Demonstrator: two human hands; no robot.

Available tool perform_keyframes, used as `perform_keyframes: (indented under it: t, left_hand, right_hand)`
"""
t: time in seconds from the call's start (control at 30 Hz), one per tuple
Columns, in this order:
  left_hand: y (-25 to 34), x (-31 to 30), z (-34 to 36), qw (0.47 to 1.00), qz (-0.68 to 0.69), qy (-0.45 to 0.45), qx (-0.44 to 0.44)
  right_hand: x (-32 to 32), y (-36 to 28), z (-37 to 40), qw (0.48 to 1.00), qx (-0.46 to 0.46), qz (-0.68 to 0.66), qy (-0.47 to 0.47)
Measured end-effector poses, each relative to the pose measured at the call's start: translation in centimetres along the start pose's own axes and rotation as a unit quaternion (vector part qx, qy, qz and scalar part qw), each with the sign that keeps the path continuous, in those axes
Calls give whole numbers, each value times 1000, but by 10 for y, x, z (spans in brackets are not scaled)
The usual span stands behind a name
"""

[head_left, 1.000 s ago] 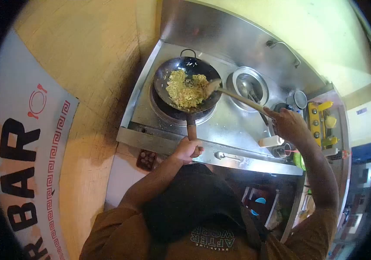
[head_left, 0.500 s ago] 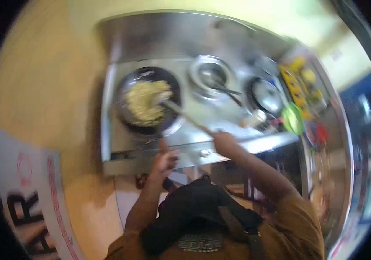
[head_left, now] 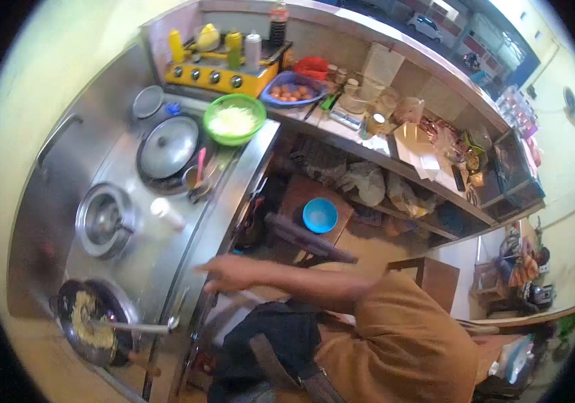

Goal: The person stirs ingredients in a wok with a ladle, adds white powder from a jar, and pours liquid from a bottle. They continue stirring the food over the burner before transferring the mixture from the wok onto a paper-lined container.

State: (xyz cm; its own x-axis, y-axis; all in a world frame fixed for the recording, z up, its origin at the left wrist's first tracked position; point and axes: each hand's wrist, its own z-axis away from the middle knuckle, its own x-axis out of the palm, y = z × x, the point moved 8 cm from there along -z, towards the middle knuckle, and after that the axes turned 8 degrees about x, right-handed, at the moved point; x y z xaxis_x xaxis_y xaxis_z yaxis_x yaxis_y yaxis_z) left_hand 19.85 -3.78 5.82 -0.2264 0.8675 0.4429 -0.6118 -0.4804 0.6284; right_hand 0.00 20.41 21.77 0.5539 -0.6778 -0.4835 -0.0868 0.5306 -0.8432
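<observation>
In the head view, the right hand [head_left: 225,273] is stretched out flat toward the left, fingers straight and a little spread, gripping nothing. It is blurred, so finer detail of the fingers is lost. It hovers just beside the near edge of the steel stove counter [head_left: 141,250], with its brown sleeve [head_left: 395,336] trailing off to the right. The left hand does not show anywhere in this view.

The black wok [head_left: 63,303] sits at the near left end of the counter, well apart from the hand. It is round and dark, and a heap of yellowish fried rice [head_left: 89,321] is spread across its middle. A metal spatula [head_left: 141,327] lies in the wok with its blade buried in the rice and its long pale handle pointing right over the rim — no hand is on it. The wok's wooden handle [head_left: 145,367] juts toward the near right and is also free.

Farther along the counter are a round steel basin [head_left: 102,220] and, just to its right, a white bottle [head_left: 166,213] lying on its side. Beyond them are a pan under a steel lid [head_left: 168,146] and a green bowl [head_left: 233,141] of pale shreds. At the far end stands a yellow rack [head_left: 220,78] of condiment bottles. A small blue bowl [head_left: 319,215] rests on a wooden stool to the right of the counter.
</observation>
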Motion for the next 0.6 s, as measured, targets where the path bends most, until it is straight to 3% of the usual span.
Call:
perform_keyframes:
  t: [0.03,0.1,0.13,0.17,0.2,0.23,0.27,0.3,0.33,0.4,0.43,0.5,0.57,0.6]
  left_hand:
    - [-8,21,-16,999,-48,11,-11]
    - [-21,63,-48,987,-157,36,-28]
    - [-25,81,-63,976,-212,44,-32]
    - [-30,100,-74,959,-276,60,-39]
    - [-31,117,-85,938,-339,61,-31]
    - [-35,134,-95,909,-409,73,-29]
    - [-36,150,-102,873,-481,76,-18]
    - [-34,169,-110,826,-559,69,6]
    - [-31,193,-117,769,-635,53,46]
    - [-18,281,-128,657,-725,-12,206]
    - [-14,330,-128,617,-735,-42,278]
    - [-8,461,-133,566,-710,-119,401]
    - [-39,507,-158,586,-668,-206,409]
    - [-56,516,-165,544,-705,-214,403]
  right_hand:
    - [-50,50,23,996,48,-58,55]
    - [-162,169,80,950,47,51,304]
    - [-224,216,126,922,169,24,347]
    - [-271,299,164,881,178,-73,432]
    - [-322,308,215,802,211,-164,534]
    - [-379,339,254,767,277,-67,574]
    - [-426,388,287,722,409,-77,553]
    - [-478,452,311,701,289,63,649]
    - [-519,479,326,700,287,-16,654]
    - [-588,487,342,656,328,126,669]
    - [-614,485,338,661,352,138,648]
    - [-654,493,324,675,390,164,604]
    - [-685,516,307,694,418,192,554]
    - [-699,556,299,721,496,101,474]
